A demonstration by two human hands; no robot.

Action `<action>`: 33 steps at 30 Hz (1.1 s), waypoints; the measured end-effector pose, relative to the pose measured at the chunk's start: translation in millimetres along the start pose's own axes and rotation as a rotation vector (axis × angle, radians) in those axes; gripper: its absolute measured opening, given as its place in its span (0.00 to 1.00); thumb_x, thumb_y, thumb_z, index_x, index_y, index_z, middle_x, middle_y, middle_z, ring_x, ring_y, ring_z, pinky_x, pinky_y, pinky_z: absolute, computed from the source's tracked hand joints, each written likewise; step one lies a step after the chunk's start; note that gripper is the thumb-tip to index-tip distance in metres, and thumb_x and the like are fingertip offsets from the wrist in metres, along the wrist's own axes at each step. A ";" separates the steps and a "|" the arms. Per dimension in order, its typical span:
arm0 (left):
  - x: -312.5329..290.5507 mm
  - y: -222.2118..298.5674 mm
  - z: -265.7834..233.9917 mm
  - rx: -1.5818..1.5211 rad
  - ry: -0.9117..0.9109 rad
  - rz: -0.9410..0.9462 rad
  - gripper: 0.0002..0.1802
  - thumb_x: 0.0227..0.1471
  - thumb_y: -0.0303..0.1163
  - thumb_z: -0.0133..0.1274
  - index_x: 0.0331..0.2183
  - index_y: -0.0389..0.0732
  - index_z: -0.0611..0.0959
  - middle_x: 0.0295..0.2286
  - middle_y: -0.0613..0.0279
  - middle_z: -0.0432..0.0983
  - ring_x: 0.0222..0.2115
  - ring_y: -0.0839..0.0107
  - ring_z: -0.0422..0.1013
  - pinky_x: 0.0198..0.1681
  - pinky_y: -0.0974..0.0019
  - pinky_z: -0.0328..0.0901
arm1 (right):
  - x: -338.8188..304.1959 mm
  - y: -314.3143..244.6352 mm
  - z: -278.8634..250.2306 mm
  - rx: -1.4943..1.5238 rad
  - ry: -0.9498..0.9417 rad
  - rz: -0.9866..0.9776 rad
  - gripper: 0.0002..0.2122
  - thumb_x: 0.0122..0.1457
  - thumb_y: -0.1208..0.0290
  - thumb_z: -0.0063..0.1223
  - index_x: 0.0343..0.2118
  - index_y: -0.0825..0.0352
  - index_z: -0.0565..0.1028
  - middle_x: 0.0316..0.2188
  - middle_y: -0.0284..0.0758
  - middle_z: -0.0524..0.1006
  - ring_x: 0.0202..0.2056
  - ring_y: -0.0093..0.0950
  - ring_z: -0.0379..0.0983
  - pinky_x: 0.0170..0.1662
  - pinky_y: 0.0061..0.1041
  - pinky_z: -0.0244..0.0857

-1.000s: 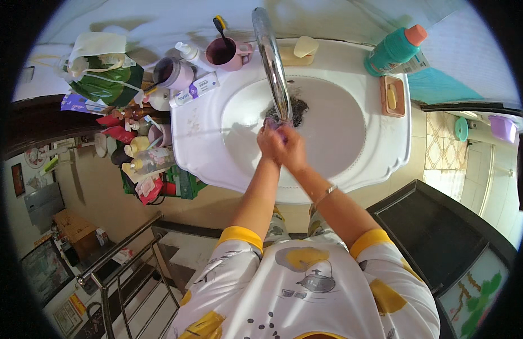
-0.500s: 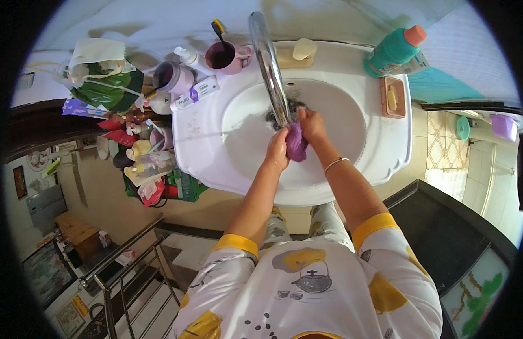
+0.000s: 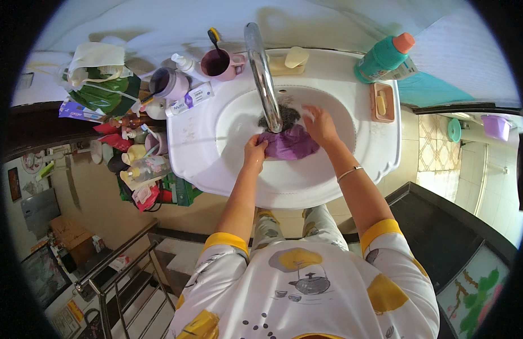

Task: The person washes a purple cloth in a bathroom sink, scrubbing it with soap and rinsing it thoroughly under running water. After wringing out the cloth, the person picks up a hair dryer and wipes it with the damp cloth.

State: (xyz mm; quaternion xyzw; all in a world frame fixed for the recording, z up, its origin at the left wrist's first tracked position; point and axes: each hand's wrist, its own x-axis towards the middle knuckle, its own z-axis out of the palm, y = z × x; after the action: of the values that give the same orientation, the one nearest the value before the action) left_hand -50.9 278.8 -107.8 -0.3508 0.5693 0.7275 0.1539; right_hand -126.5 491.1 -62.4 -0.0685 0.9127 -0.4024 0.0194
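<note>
In the head view, the purple cloth (image 3: 289,143) was spread out inside the white washbasin (image 3: 287,179), just below the outlet of the chrome faucet (image 3: 260,73). The left hand (image 3: 254,153) was pinching the left edge of this cloth between its fingers. The right hand (image 3: 322,126) was near the right end, with its fingers spread; I could not tell whether it touched the cloth. Behind the cloth lay a dark mass (image 3: 290,117). A pink mug (image 3: 217,70) stood on the left of the faucet, and a teal bottle (image 3: 379,61) on the right.

Basin (image 3: 295,174) front free, faucet (image 3: 261,73) above cloth (image 3: 292,144)
</note>
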 end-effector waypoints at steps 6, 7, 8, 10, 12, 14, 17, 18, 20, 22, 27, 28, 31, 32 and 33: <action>3.8 5.0 -0.5 0.126 -0.049 -0.026 0.14 0.52 0.33 0.50 0.42 0.41 0.75 0.30 0.68 0.73 0.26 0.79 0.68 0.26 0.70 0.65 | 67.5 -82.2 -39.7 -0.185 -0.104 0.043 0.31 0.55 0.71 0.45 0.60 0.47 0.48 0.34 0.45 0.76 0.37 0.43 0.73 0.39 0.37 0.67; 3.8 5.1 -1.6 0.080 -0.064 -0.022 0.14 0.52 0.33 0.50 0.42 0.41 0.75 0.30 0.69 0.73 0.26 0.79 0.68 0.26 0.70 0.65 | 69.5 -86.0 -41.5 -0.267 -0.208 0.085 0.32 0.55 0.70 0.44 0.61 0.45 0.45 0.33 0.44 0.76 0.36 0.43 0.73 0.38 0.38 0.67; 3.3 5.4 -3.6 0.033 -0.079 -0.018 0.14 0.52 0.33 0.50 0.42 0.41 0.76 0.30 0.69 0.73 0.26 0.79 0.68 0.26 0.70 0.65 | 68.4 -87.3 -41.5 -0.303 -0.231 0.101 0.32 0.55 0.70 0.43 0.61 0.44 0.44 0.32 0.44 0.77 0.35 0.43 0.73 0.38 0.38 0.67; -0.8 8.7 -3.5 -0.023 -0.103 -0.010 0.12 0.52 0.32 0.50 0.40 0.41 0.76 0.30 0.69 0.73 0.27 0.78 0.69 0.27 0.70 0.66 | 63.7 -90.1 -40.3 -0.371 -0.276 0.130 0.33 0.56 0.69 0.42 0.61 0.42 0.42 0.31 0.43 0.77 0.33 0.44 0.74 0.37 0.39 0.67; -8.6 16.6 -2.1 -0.045 -0.118 -0.002 0.08 0.52 0.29 0.49 0.37 0.41 0.76 0.29 0.69 0.74 0.28 0.77 0.70 0.29 0.69 0.67 | 60.8 -91.5 -35.8 -0.389 -0.281 0.154 0.32 0.56 0.69 0.41 0.61 0.42 0.43 0.31 0.43 0.77 0.34 0.44 0.74 0.38 0.40 0.67; -15.6 25.3 -3.8 -0.232 -0.165 0.035 0.09 0.51 0.28 0.49 0.38 0.39 0.76 0.31 0.66 0.74 0.30 0.74 0.71 0.33 0.68 0.67 | 60.4 -92.7 -36.4 -0.378 -0.278 0.150 0.32 0.56 0.70 0.41 0.61 0.42 0.43 0.32 0.44 0.77 0.34 0.44 0.73 0.39 0.40 0.66; -36.8 48.1 1.3 -0.398 -0.227 0.021 0.11 0.50 0.28 0.47 0.38 0.37 0.75 0.34 0.62 0.74 0.35 0.69 0.71 0.39 0.65 0.67 | 45.7 -74.9 -40.8 -0.293 -0.273 0.103 0.33 0.54 0.73 0.43 0.61 0.45 0.44 0.37 0.45 0.75 0.38 0.44 0.72 0.41 0.39 0.66; -43.2 56.6 5.5 -0.434 -0.245 0.004 0.12 0.50 0.28 0.47 0.38 0.37 0.75 0.35 0.61 0.74 0.36 0.68 0.71 0.42 0.64 0.67 | 30.0 -55.9 -35.2 -0.254 -0.271 0.077 0.34 0.52 0.74 0.44 0.61 0.47 0.45 0.40 0.46 0.73 0.40 0.44 0.71 0.42 0.39 0.66; -50.0 63.1 19.0 -0.527 -0.336 -0.054 0.13 0.50 0.29 0.46 0.39 0.36 0.75 0.36 0.59 0.75 0.36 0.67 0.71 0.43 0.65 0.66 | -5.3 -21.8 -12.7 -0.126 -0.300 -0.058 0.37 0.48 0.77 0.49 0.61 0.51 0.48 0.45 0.46 0.70 0.45 0.43 0.68 0.46 0.37 0.64; -51.8 63.8 26.9 -0.632 -0.384 -0.092 0.14 0.50 0.33 0.46 0.38 0.36 0.76 0.35 0.57 0.75 0.38 0.64 0.71 0.46 0.61 0.64 | -31.1 -6.5 14.2 -0.003 -0.337 -0.177 0.37 0.44 0.79 0.54 0.59 0.56 0.53 0.46 0.45 0.69 0.47 0.41 0.67 0.50 0.35 0.62; -63.0 96.7 31.8 -0.792 -0.479 -0.159 0.15 0.49 0.38 0.46 0.36 0.38 0.77 0.35 0.56 0.76 0.39 0.61 0.70 0.47 0.56 0.63 | -38.0 -14.0 49.3 0.788 -0.579 0.078 0.25 0.45 0.74 0.60 0.48 0.62 0.67 0.39 0.36 0.72 0.42 0.31 0.68 0.49 0.28 0.61; -53.8 98.3 23.7 -0.804 -0.495 -0.165 0.15 0.50 0.38 0.46 0.35 0.38 0.77 0.35 0.56 0.75 0.39 0.60 0.70 0.47 0.55 0.62 | -36.1 16.4 69.5 0.679 -0.609 0.105 0.15 0.48 0.71 0.59 0.40 0.64 0.71 0.33 0.30 0.73 0.37 0.28 0.68 0.44 0.27 0.64; -27.7 92.9 -6.3 -0.534 -0.184 -0.071 0.14 0.49 0.39 0.51 0.33 0.39 0.78 0.31 0.57 0.76 0.34 0.60 0.71 0.43 0.58 0.64 | -18.4 -37.9 15.7 0.599 -0.643 0.747 0.19 0.51 0.69 0.56 0.46 0.64 0.69 0.38 0.30 0.75 0.39 0.26 0.71 0.48 0.27 0.64; -13.6 85.2 -20.7 -0.160 -0.081 -0.017 0.14 0.49 0.39 0.51 0.34 0.39 0.78 0.32 0.57 0.76 0.34 0.60 0.72 0.42 0.58 0.64 | -17.1 -42.8 5.1 0.431 -0.612 0.604 0.16 0.50 0.71 0.55 0.43 0.66 0.69 0.35 0.36 0.76 0.35 0.31 0.73 0.43 0.30 0.67; -1.7 76.7 -30.4 0.211 0.022 0.033 0.14 0.49 0.39 0.51 0.35 0.39 0.78 0.32 0.57 0.76 0.34 0.59 0.72 0.41 0.59 0.65 | -17.8 -50.0 -4.1 0.306 -0.548 0.436 0.17 0.49 0.71 0.55 0.42 0.66 0.68 0.34 0.39 0.75 0.35 0.35 0.73 0.42 0.32 0.67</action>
State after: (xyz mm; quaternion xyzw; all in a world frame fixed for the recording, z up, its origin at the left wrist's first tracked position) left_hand -87.3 227.3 -54.6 -0.3309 0.6501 0.6621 0.1718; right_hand -103.8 463.2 -23.1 0.0257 0.7961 -0.4872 0.3579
